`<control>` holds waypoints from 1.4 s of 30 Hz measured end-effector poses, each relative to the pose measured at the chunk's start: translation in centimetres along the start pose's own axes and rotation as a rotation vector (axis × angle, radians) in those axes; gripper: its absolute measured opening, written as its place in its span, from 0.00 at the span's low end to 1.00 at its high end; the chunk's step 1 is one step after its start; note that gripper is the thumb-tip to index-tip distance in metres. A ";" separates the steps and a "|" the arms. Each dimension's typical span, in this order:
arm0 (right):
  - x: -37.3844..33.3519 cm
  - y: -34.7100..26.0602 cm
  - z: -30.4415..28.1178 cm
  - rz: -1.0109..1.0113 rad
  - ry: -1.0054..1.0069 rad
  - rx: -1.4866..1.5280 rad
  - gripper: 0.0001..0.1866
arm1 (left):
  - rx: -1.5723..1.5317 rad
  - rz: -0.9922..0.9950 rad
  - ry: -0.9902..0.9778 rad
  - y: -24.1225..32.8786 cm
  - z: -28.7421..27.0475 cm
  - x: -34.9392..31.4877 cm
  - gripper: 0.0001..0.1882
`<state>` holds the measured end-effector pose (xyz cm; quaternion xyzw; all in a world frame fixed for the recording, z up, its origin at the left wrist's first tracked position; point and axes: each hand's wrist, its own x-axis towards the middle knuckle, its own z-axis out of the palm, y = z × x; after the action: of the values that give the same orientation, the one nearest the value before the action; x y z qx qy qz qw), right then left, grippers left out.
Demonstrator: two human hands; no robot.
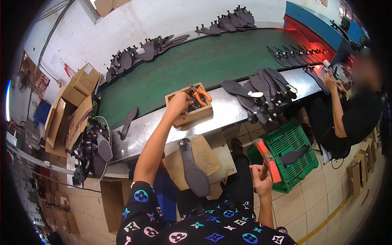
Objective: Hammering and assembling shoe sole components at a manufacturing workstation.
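My left hand [179,103] reaches into a small wooden box [194,118] on the metal ledge. Its fingers curl down among small dark pieces, and what they pinch is hidden. Beside them in the box lie pliers with orange handles [201,96]. My right hand [262,182], low at the right, is closed round the handle of a hammer with a red-orange head [269,161]. Between my arms, a dark shoe sole with a heel [196,173] lies on a tan sheet [210,157] over a pale work plate, its broad toe end toward me.
Beyond the metal ledge runs a green conveyor belt [171,69] with rows of dark heeled soles. More soles [261,87] are heaped right of the box. A green crate [300,173] stands at right, near a seated co-worker [347,110]. Left are a filled basket [98,147] and cardboard boxes [81,87].
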<state>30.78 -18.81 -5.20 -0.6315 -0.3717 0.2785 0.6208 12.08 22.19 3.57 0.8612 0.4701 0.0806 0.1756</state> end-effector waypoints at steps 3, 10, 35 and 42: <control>1.4 -1.8 1.2 -0.063 -0.043 0.073 0.12 | -0.398 -0.034 0.235 -0.6 -1.0 -1.5 0.10; 6.2 -11.1 5.6 -0.132 -0.239 0.325 0.18 | -0.387 0.421 0.807 10.3 -3.3 -17.3 0.10; 0.8 -16.8 11.2 0.073 -0.516 0.459 0.11 | -0.694 0.311 0.787 10.9 -1.1 -29.6 0.19; 2.1 -15.5 11.8 0.172 -0.506 0.353 0.10 | -0.517 0.312 0.756 9.0 0.0 -29.3 0.19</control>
<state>20.43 -11.00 9.50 -0.4540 -0.4055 0.5382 0.5829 3.17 -6.81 7.71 0.7599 0.3307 0.5276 0.1865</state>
